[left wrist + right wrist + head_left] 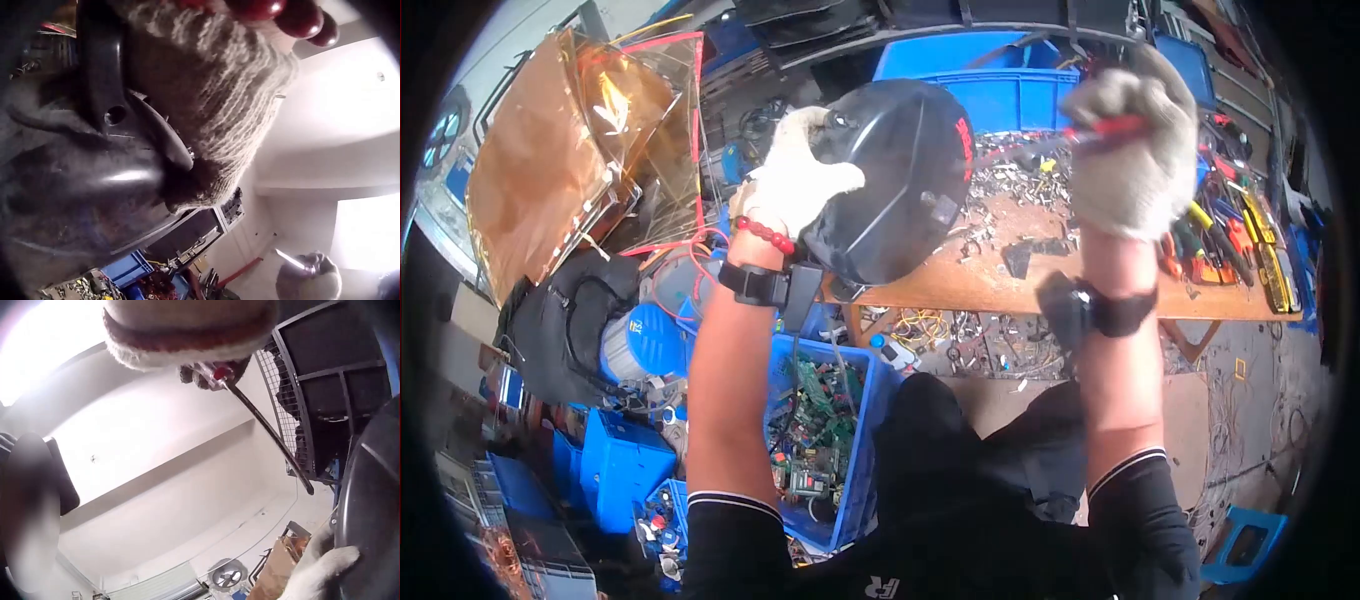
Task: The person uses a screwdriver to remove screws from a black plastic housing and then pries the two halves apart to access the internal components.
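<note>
My gloved left hand [800, 175] grips a large, rounded black plastic housing [900, 200] at its left side, thumb lying across the face. Red marking shows on the housing's right edge. Up close in the left wrist view, the glove meets a curved black part [103, 69] of the housing with a round hole in it. Raised over the right of the workbench, my gloved right hand [1135, 170] holds a screwdriver [1115, 128] by its red and clear handle. Its long metal shaft [269, 431] points toward the housing and stands apart from it.
Metal scraps litter the wooden workbench [960, 285], with several hand tools [1225, 235] along its right end. Blue bins [1015, 100] stand behind it. Below my left arm, a blue crate [855, 470] holds green circuit boards. Amber sheets [540, 170] lean at the left.
</note>
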Tool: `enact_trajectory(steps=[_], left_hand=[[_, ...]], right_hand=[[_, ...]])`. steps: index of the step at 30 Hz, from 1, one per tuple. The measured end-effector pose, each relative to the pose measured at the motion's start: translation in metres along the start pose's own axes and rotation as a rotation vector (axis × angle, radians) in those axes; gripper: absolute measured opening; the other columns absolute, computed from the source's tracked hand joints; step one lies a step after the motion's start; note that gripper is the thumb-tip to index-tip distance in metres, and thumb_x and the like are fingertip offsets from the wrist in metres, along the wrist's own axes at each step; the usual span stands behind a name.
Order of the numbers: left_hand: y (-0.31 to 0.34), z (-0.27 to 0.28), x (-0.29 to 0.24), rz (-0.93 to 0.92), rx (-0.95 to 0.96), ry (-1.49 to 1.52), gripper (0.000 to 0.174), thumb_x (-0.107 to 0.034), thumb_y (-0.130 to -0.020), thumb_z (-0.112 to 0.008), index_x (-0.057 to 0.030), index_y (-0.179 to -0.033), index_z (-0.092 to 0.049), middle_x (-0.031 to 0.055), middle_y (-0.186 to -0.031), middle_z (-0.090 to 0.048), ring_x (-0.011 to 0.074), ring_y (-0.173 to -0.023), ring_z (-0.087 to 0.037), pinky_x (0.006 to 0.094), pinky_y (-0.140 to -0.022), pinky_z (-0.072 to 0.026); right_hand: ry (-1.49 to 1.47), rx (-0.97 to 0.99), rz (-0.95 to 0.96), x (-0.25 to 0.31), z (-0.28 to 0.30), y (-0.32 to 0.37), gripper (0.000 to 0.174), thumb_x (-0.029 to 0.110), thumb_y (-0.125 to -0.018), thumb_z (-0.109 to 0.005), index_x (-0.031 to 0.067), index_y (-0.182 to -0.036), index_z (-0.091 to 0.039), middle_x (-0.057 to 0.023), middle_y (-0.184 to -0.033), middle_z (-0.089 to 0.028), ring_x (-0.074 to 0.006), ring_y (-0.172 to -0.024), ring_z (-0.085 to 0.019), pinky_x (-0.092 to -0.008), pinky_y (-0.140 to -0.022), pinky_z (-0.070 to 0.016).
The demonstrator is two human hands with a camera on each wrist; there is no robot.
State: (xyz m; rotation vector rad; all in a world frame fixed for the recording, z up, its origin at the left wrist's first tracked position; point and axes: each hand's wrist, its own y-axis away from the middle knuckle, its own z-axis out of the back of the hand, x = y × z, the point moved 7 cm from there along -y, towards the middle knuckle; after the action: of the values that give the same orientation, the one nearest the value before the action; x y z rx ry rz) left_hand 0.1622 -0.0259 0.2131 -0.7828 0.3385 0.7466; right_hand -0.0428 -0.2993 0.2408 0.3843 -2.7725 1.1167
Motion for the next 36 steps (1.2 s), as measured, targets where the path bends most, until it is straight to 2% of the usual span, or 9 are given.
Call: enact_trajectory(steps=[3, 8, 10, 12, 14, 17, 21, 32, 36], left_hand=[[0.009, 0.002, 0.01, -0.001, -0.036, 0.064, 0.086, -0.008, -0.063, -0.09, -0.002, -0.139, -0.051, 0.0158, -0.134, -0.059, 0.0281, -0.128, -0.055, 0.0381, -0.105, -0.05], [0.016, 0.012, 0.007, 0.062, -0.062, -0.072, 0.083, -0.012, -0.063, -0.09, -0.0042, -0.137, -0.053, 0.0148, -0.131, -0.061, 0.0274, -0.125, -0.058, 0.0367, -0.106, -0.0483], [0.016, 0.012, 0.012, 0.06, -0.08, -0.015, 0.082, -0.015, -0.063, -0.089, -0.0042, -0.136, -0.054, 0.0153, -0.132, -0.063, 0.0282, -0.126, -0.059, 0.0367, -0.107, -0.0474], [0.02, 0.014, 0.009, 0.054, -0.122, -0.089, 0.081, -0.013, -0.063, -0.088, -0.0042, -0.136, -0.055, 0.0155, -0.132, -0.062, 0.0285, -0.125, -0.059, 0.0367, -0.107, -0.0471], [0.018, 0.012, 0.019, 0.053, -0.115, -0.07, 0.082, -0.015, -0.062, -0.089, -0.0045, -0.136, -0.055, 0.0157, -0.131, -0.063, 0.0289, -0.125, -0.059, 0.0371, -0.107, -0.0473], [0.016, 0.008, 0.03, 0.061, -0.103, 0.035, 0.083, -0.016, -0.062, -0.089, -0.0048, -0.137, -0.055, 0.016, -0.13, -0.063, 0.0292, -0.124, -0.06, 0.0375, -0.107, -0.0476], [0.025, 0.014, 0.005, 0.12, -0.084, 0.011, 0.085, -0.017, -0.062, -0.089, -0.0039, -0.138, -0.054, 0.0158, -0.13, -0.063, 0.0285, -0.124, -0.06, 0.0373, -0.107, -0.0475], [0.028, 0.007, -0.013, 0.031, -0.097, -0.079, 0.087, -0.017, -0.061, -0.09, -0.0036, -0.139, -0.054, 0.0152, -0.131, -0.062, 0.0282, -0.125, -0.059, 0.0372, -0.108, -0.0471], [0.024, 0.001, -0.007, 0.033, -0.074, 0.026, 0.074, -0.019, -0.062, -0.085, -0.0035, -0.129, -0.057, 0.0188, -0.135, -0.055, 0.0332, -0.128, -0.054, 0.0399, -0.112, -0.0449]], right_hand=[[0.116, 0.041, 0.022, -0.049, -0.05, 0.0, 0.027, 0.011, -0.1, -0.052, -0.0028, -0.123, -0.053, -0.0128, -0.075, -0.065, -0.0211, -0.063, -0.064, -0.0324, -0.055, -0.0562], [0.045, 0.006, -0.005, -0.105, -0.067, 0.007, 0.02, 0.009, -0.099, -0.052, -0.002, -0.115, -0.059, -0.0105, -0.073, -0.065, -0.0184, -0.062, -0.063, -0.0308, -0.055, -0.0532], [0.223, -0.018, -0.115, -0.111, -0.069, 0.022, 0.02, 0.009, -0.099, -0.053, -0.0027, -0.115, -0.059, -0.0104, -0.074, -0.066, -0.0172, -0.06, -0.062, -0.0295, -0.056, -0.0532], [0.433, 0.025, -0.063, -0.113, -0.067, 0.034, 0.019, 0.011, -0.097, -0.061, 0.0005, -0.113, -0.064, -0.0109, -0.078, -0.07, -0.02, -0.064, -0.068, -0.0307, -0.063, -0.0558], [0.836, 0.126, 0.321, -0.102, -0.059, 0.038, 0.019, 0.017, -0.095, -0.071, 0.0039, -0.109, -0.069, -0.0117, -0.088, -0.072, -0.0241, -0.074, -0.072, -0.0334, -0.072, -0.0569], [1.063, 0.304, 0.264, -0.088, -0.059, 0.048, 0.024, 0.024, -0.092, -0.078, 0.006, -0.106, -0.072, -0.0118, -0.097, -0.072, -0.0261, -0.084, -0.072, -0.0357, -0.079, -0.0561], [0.994, 0.203, 0.066, -0.081, -0.041, 0.066, 0.025, 0.024, -0.091, -0.079, 0.0055, -0.106, -0.072, -0.0117, -0.1, -0.072, -0.0258, -0.088, -0.071, -0.0361, -0.082, -0.0557], [0.947, 0.105, 0.155, -0.05, -0.017, 0.08, 0.018, 0.016, -0.091, -0.079, 0.0031, -0.101, -0.073, -0.013, -0.097, -0.073, -0.0243, -0.088, -0.071, -0.0345, -0.083, -0.0549], [0.925, 0.062, 0.083, -0.058, -0.004, 0.076, 0.02, 0.02, -0.092, -0.078, 0.0031, -0.102, -0.073, -0.0119, -0.097, -0.073, -0.0232, -0.088, -0.071, -0.0346, -0.083, -0.0545]])
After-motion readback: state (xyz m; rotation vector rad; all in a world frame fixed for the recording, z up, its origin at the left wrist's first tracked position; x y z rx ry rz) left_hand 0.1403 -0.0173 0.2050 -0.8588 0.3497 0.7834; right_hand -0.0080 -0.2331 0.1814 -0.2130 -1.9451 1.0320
